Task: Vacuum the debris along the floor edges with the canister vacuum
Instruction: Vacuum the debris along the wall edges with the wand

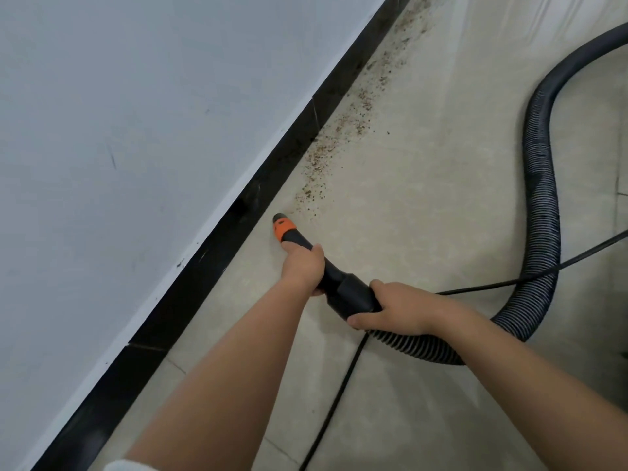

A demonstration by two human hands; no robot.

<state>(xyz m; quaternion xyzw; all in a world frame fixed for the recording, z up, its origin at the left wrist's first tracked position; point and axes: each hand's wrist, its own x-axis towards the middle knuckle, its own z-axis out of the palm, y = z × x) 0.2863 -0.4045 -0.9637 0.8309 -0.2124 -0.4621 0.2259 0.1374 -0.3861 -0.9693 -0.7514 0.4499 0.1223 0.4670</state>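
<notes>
Two hands on one tool: my left hand (302,266) is wrapped round the nozzle (289,231) near its orange tip, my right hand (394,309) clasps the cuff where the hose (540,185) joins. Debris (339,130): a speckled band starting just ahead of the tip, running forward along the nozzle's long axis, hugging the baseboard (210,246) to the left of my grip. Open floor (424,185) to the right; hose and cord (339,396) trail behind, so pushing straight ahead looks unobstructed.

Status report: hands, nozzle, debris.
Left hand and right hand grip nozzle. Tip at baseboard, debris ahead. Cord underfoot.
</notes>
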